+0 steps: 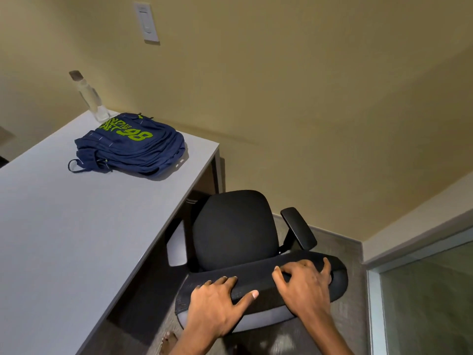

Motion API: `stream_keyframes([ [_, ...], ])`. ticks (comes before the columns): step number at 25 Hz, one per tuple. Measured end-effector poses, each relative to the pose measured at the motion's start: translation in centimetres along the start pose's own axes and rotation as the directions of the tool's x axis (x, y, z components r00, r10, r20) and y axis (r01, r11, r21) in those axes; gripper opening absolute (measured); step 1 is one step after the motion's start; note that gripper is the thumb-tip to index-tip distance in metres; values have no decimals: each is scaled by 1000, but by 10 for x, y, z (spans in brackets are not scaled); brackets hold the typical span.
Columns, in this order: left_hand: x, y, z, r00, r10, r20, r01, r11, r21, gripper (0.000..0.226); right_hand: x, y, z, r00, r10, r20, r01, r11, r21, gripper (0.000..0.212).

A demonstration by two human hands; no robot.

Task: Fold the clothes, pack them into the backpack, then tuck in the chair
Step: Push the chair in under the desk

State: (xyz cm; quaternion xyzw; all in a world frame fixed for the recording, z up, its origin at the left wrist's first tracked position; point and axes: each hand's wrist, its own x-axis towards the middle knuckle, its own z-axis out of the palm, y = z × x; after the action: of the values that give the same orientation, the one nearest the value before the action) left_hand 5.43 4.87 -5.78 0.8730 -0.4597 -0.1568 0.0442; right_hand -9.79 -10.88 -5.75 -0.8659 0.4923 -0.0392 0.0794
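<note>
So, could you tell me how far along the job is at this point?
The navy backpack lies closed on the white desk, so packing looks done. In hand: the left hand and right hand grip the office chair by its backrest. Left: pushing it fully under.

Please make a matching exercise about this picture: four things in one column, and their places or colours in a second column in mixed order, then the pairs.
1. backpack
2. bottle
3. chair
4. switch

A. on the wall
B. black, held by the left hand and right hand
C. navy, lying on the table
D. clear, standing at the table's far end

Pairs: 1-C, 2-D, 3-B, 4-A
</note>
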Motion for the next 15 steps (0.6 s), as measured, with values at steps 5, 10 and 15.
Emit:
stream_keyframes([
  [5, -24, -18, 8, 998, -69, 9, 69, 997, -40, 106, -17, -18, 0, 997, -57, 45, 56, 998, 13, 42],
  [10, -53, -36, 8, 988, -149, -24, 148, 988, -48, 103, -34, -40, 2, 987, -131, 91, 129, 991, 29, 37],
  [15, -86, -55, 3, 976, -217, -32, 215, 975, -53, 102, -50, -64, 8, 958, -230, 170, 231, 973, 11, 35],
])
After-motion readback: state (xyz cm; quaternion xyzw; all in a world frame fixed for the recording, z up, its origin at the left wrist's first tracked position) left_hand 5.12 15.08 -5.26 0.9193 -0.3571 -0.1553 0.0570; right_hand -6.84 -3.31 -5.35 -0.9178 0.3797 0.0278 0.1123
